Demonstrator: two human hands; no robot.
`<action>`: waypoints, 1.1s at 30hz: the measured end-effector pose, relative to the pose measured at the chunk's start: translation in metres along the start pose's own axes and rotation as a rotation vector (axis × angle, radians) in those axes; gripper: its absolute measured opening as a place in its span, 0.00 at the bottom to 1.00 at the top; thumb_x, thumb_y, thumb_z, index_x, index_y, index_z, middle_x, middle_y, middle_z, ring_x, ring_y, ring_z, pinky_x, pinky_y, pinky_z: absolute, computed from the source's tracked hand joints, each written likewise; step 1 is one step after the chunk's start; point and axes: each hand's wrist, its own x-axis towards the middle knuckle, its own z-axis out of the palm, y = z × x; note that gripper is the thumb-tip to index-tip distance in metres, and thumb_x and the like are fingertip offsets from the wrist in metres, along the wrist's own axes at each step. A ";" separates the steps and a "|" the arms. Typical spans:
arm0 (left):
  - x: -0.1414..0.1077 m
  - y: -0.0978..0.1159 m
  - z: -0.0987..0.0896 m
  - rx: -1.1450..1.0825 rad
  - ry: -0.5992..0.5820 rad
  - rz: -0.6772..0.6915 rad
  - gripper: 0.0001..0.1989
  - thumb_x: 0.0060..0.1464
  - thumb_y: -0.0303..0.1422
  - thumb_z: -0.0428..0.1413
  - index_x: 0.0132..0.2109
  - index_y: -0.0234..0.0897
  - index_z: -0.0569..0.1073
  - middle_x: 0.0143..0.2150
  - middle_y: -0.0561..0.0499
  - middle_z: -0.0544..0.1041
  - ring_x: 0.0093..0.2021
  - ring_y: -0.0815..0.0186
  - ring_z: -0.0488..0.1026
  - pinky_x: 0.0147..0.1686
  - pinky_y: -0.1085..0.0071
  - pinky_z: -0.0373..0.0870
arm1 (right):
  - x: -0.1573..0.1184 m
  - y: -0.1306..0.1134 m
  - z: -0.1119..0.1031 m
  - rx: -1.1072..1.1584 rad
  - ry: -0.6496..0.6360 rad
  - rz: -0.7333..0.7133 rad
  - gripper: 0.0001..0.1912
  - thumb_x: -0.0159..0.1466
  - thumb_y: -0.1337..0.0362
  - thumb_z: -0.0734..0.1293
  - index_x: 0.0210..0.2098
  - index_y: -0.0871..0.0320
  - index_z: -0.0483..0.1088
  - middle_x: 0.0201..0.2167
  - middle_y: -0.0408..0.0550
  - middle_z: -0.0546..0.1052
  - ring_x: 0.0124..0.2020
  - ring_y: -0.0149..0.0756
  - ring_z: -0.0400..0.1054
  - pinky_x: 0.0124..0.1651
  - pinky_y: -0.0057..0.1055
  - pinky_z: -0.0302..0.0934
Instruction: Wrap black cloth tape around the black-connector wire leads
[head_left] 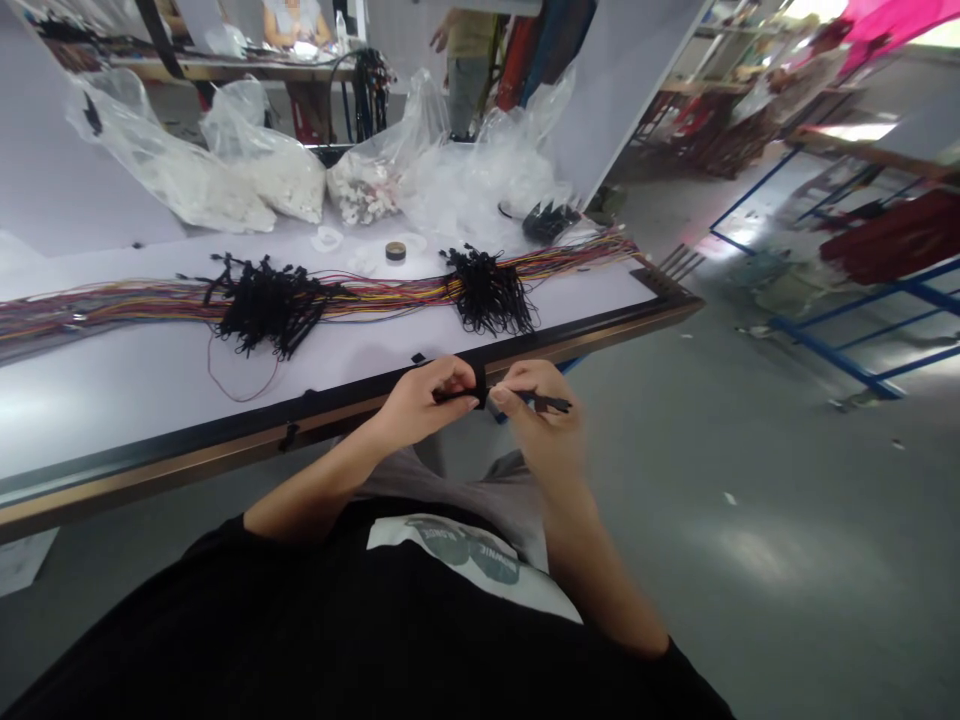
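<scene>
Just off the bench's front edge, my left hand (426,402) and my right hand (546,412) are close together. The fingers of my left hand are closed on a small black strip (481,384), which stands upright at the fingertips; it may be tape. Pinched in my right hand is a thin black cable piece (551,403), whose forked end sticks out to the right. Whether the two black pieces join is hidden by my fingers. Behind my hands, a bundle of black-sleeved cable ends (491,292) rests across long coloured wires (390,294).
Another black cable-end bundle (270,305) lies left on the white bench (150,390). A tape roll (395,252) sits behind the wires. Plastic bags (367,190) of small white parts line the back. Blue-framed carts (847,360) stand right. Other people are in the background.
</scene>
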 end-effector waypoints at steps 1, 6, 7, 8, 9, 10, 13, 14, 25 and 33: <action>0.000 0.000 0.003 0.019 0.036 0.000 0.02 0.48 0.30 0.56 0.31 0.36 0.69 0.26 0.56 0.70 0.27 0.73 0.65 0.30 0.76 0.63 | -0.002 0.000 0.002 -0.003 -0.005 0.021 0.06 0.57 0.64 0.67 0.23 0.54 0.69 0.25 0.40 0.72 0.29 0.31 0.66 0.35 0.31 0.61; -0.002 0.004 0.013 -0.040 0.164 -0.003 0.03 0.46 0.25 0.54 0.29 0.36 0.70 0.27 0.54 0.73 0.30 0.71 0.69 0.34 0.73 0.66 | -0.007 0.003 0.010 -0.085 -0.042 0.076 0.02 0.57 0.64 0.67 0.29 0.53 0.68 0.26 0.40 0.73 0.30 0.33 0.67 0.34 0.32 0.63; -0.002 0.005 0.014 -0.100 0.176 -0.038 0.02 0.46 0.26 0.55 0.30 0.36 0.69 0.28 0.54 0.72 0.30 0.71 0.69 0.33 0.73 0.67 | -0.007 0.003 0.011 -0.108 -0.021 0.045 0.02 0.58 0.64 0.66 0.28 0.53 0.68 0.27 0.40 0.73 0.30 0.33 0.68 0.35 0.32 0.63; -0.002 0.006 0.014 -0.181 0.192 -0.085 0.05 0.45 0.27 0.56 0.33 0.36 0.69 0.28 0.55 0.72 0.29 0.71 0.69 0.31 0.74 0.66 | -0.007 0.003 0.011 -0.125 -0.003 0.008 0.03 0.59 0.65 0.66 0.28 0.53 0.68 0.27 0.41 0.74 0.31 0.33 0.68 0.36 0.32 0.63; -0.002 0.007 0.014 -0.274 0.205 -0.139 0.10 0.44 0.29 0.58 0.36 0.37 0.68 0.29 0.55 0.71 0.27 0.72 0.68 0.28 0.75 0.66 | -0.007 0.003 0.011 -0.135 0.003 -0.029 0.03 0.59 0.66 0.65 0.28 0.53 0.68 0.27 0.41 0.74 0.31 0.33 0.68 0.37 0.32 0.63; -0.001 0.008 0.014 -0.370 0.202 -0.196 0.15 0.43 0.31 0.60 0.39 0.37 0.67 0.29 0.56 0.71 0.25 0.73 0.67 0.25 0.76 0.64 | -0.008 0.002 0.011 -0.134 -0.009 -0.064 0.04 0.59 0.67 0.65 0.28 0.53 0.68 0.28 0.41 0.74 0.32 0.33 0.69 0.38 0.32 0.63; 0.001 0.009 0.013 -0.572 0.077 -0.312 0.19 0.42 0.39 0.61 0.38 0.35 0.66 0.23 0.58 0.67 0.18 0.75 0.62 0.16 0.78 0.55 | -0.010 0.002 0.013 -0.097 -0.086 -0.099 0.05 0.59 0.68 0.65 0.27 0.53 0.68 0.30 0.41 0.76 0.34 0.33 0.70 0.39 0.33 0.63; 0.001 0.009 0.013 -0.600 0.024 -0.323 0.17 0.43 0.41 0.60 0.35 0.34 0.66 0.21 0.58 0.65 0.17 0.76 0.59 0.15 0.78 0.52 | -0.011 0.003 0.014 -0.082 -0.085 -0.066 0.05 0.59 0.67 0.65 0.27 0.53 0.68 0.29 0.41 0.76 0.33 0.34 0.70 0.39 0.33 0.63; -0.006 0.011 -0.011 -0.065 -0.238 -0.024 0.19 0.41 0.40 0.63 0.39 0.37 0.69 0.38 0.52 0.69 0.35 0.68 0.66 0.35 0.71 0.65 | 0.001 0.006 -0.001 -0.069 -0.071 0.148 0.05 0.55 0.63 0.68 0.23 0.54 0.69 0.24 0.40 0.73 0.29 0.33 0.67 0.36 0.33 0.62; 0.001 0.000 0.012 0.011 0.146 0.090 0.05 0.49 0.25 0.54 0.26 0.36 0.69 0.27 0.53 0.70 0.32 0.69 0.69 0.36 0.71 0.67 | -0.005 0.005 0.010 -0.083 -0.059 0.186 0.04 0.57 0.61 0.67 0.28 0.53 0.70 0.26 0.40 0.74 0.31 0.34 0.67 0.35 0.32 0.62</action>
